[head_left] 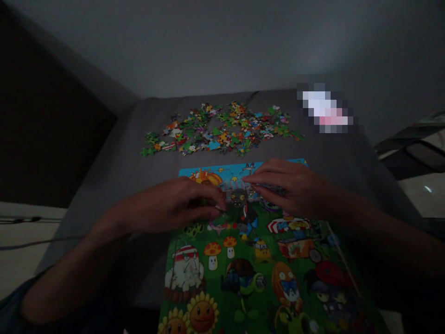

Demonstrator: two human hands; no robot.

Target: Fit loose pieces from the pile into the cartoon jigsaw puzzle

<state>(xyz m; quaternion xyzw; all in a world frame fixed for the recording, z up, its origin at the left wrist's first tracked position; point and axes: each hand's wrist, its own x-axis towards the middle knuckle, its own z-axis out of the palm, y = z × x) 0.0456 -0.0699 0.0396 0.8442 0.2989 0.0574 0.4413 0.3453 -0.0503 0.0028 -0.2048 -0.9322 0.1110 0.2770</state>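
A colourful cartoon puzzle picture (243, 250) lies in front of me, with a blue sky at its far edge and a green lawn with plant and zombie figures. Over its upper left part, my left hand (184, 204) has thumb and forefinger pinched on what looks like a small puzzle piece (221, 211), mostly hidden by the fingers. My right hand (292, 188) rests over the upper right part. Its fingers stretch to the left, the fingertips close to the picture and the thumb apart below them. I see nothing held in it.
Loose puzzle pieces (225, 130) are spread across the grey cloth surface (128, 148) beyond the picture. A blurred-out bright object (325, 109) lies at the far right. A pale wall rises behind. Cables (31, 220) run at the left, and a dark frame-like object (413, 157) stands at right.
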